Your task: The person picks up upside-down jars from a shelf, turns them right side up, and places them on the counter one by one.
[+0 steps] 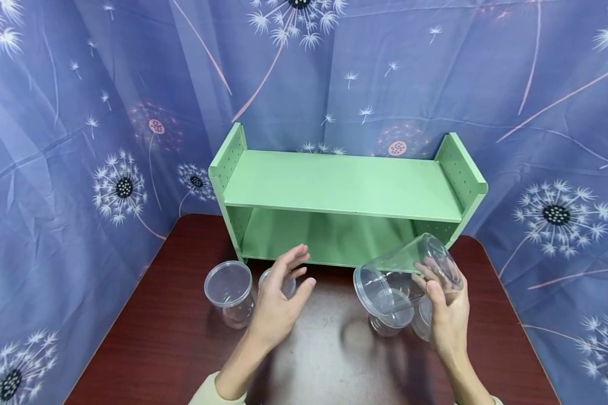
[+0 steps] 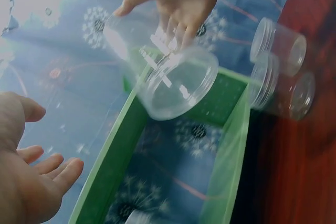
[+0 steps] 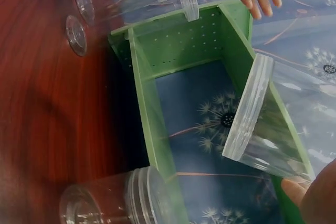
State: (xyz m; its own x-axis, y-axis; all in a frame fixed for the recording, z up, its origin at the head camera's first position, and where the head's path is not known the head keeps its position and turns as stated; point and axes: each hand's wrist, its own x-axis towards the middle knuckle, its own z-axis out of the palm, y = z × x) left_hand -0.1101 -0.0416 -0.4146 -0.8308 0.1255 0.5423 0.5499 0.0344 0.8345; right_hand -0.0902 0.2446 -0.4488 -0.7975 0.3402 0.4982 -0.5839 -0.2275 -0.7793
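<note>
My right hand [image 1: 450, 318] grips a large clear plastic jar [image 1: 397, 267] by its base end, thumb on the near side. The jar is tilted in the air, its wide rimmed end pointing left and down. In the right wrist view that ribbed rim [image 3: 249, 111] shows close up. My left hand [image 1: 278, 309] hovers with fingers spread and holds nothing. A clear jar [image 1: 229, 289] stands left of it, and a smaller one [image 1: 288, 286] is partly hidden behind it. Below the held jar stand two more clear jars [image 1: 394, 318], [image 1: 422, 320], partly covered.
A green two-level shelf [image 1: 339, 183] with tall side panels stands at the back of the dark red wooden table [image 1: 147, 337]. Its upper board lies behind both hands. Blue dandelion-print cloth [image 1: 410, 73] hangs behind and on both sides.
</note>
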